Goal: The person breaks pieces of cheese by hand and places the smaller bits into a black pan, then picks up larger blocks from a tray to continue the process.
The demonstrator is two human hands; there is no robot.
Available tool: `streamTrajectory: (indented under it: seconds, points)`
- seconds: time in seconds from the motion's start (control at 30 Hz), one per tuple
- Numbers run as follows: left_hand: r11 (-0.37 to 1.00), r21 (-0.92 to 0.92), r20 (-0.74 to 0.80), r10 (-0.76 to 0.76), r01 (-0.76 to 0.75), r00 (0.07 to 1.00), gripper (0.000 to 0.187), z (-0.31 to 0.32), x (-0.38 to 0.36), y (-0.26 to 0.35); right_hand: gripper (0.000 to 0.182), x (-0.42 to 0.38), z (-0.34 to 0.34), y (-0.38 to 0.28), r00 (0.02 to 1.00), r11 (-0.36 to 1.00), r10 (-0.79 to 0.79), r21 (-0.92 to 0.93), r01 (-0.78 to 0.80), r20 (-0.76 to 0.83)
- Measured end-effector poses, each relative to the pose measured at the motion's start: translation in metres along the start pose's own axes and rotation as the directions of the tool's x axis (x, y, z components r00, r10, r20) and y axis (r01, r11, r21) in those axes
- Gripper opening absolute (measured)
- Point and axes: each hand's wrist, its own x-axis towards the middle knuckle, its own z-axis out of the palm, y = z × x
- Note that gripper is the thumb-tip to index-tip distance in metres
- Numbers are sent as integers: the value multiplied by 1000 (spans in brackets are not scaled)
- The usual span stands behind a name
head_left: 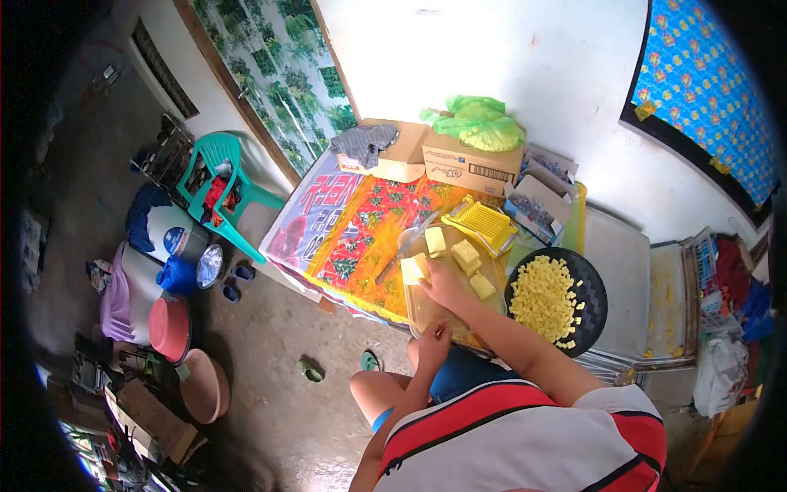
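My right hand (445, 284) reaches over a clear tray (422, 310), its fingertips at a pale yellow block (415, 269) on the left side. Whether the fingers grip the block is hard to see. Another block (435, 242) lies above it, and more yellow blocks (466, 257) sit to the right. Near the tray's front edge, my left hand (434, 336) is closed, its fingers curled together; anything inside is too small to name. A long knife (404, 250) lies along the tray's left side. Small yellow cubes (544, 300) fill a round black tray (596, 307) at the right.
Behind the clear tray is a yellow slotted rack (482, 224). Cardboard boxes (471, 166) with a green plastic bag (479, 125) stand along the wall. A green chair (227, 193) is beyond the table's left end, and basins (204, 385) stand on the floor.
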Motion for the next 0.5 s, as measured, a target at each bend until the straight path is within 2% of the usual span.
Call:
streamTrajectory:
  seconds: [0.03, 0.13, 0.23, 0.33, 0.43, 0.5]
  points:
    - [1000, 11, 11, 4, -4, 1000, 31, -1, -1, 1, 60, -2, 3, 2, 1000, 1000, -3, 12, 4, -23]
    - [989, -127, 33, -77, 81, 996, 29, -1, -1, 9, 58, -1, 1, 1, 999, 999, 2, 41, 0, -53]
    - [995, -79, 48, -51, 55, 998, 28, 1, 2, -2, 59, -2, -2, 3, 1000, 999, 7, 38, -7, -17]
    - [990, 16, 57, -142, 141, 988, 26, 4, 7, -23, 61, 1, -1, 6, 999, 999, -41, 11, 41, -15]
    - [995, -96, 62, -17, 23, 998, 27, 4, 16, -46, 60, 3, -7, 0, 1000, 1000, -19, 25, 19, 12]
    - [984, -162, 82, -63, 76, 995, 25, -1, 16, -36, 60, 2, -16, -9, 998, 999, 23, 43, -25, 65]
